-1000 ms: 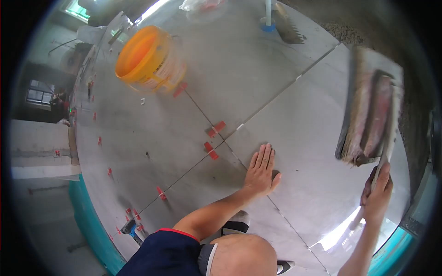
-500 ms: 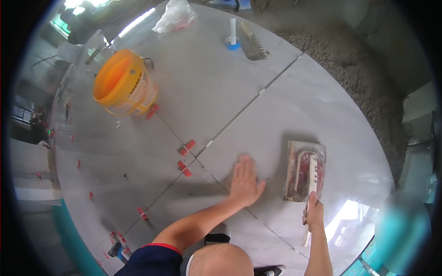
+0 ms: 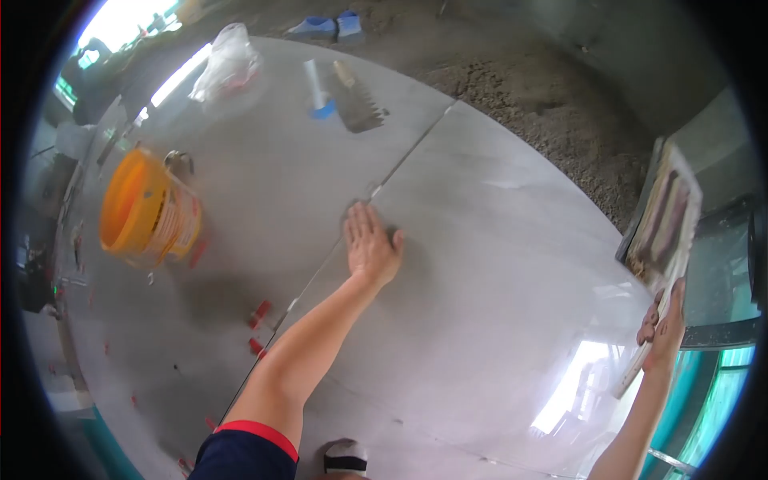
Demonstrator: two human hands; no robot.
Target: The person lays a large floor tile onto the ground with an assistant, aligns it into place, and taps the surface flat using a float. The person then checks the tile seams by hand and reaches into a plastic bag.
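Palm down, my left hand [image 3: 373, 250] rests on the large grey tile [image 3: 496, 280] with its fingers stretched out, beside the joint line. My right hand [image 3: 667, 328], at the far right, is wrapped round the pale handle of a rectangular tiling float [image 3: 662, 220]. The float is raised and tilted near the tile's outer edge, its worn, mortar-stained back and handle showing. Red levelling wedges [image 3: 258, 314] stand along the joint, to the lower left of my left hand.
An orange bucket [image 3: 150, 210] stands on the left. Toward the back lie a notched trowel [image 3: 360, 108], a white-and-blue item [image 3: 320, 96] and a plastic bag [image 3: 226, 68]. Rough mortar [image 3: 552, 120] borders the tile, with blue objects [image 3: 328, 27] beyond.
My left hand has slid forward along the tile to the joint. My right hand has swung the float outward to the right and tilted it up. The view has shifted.
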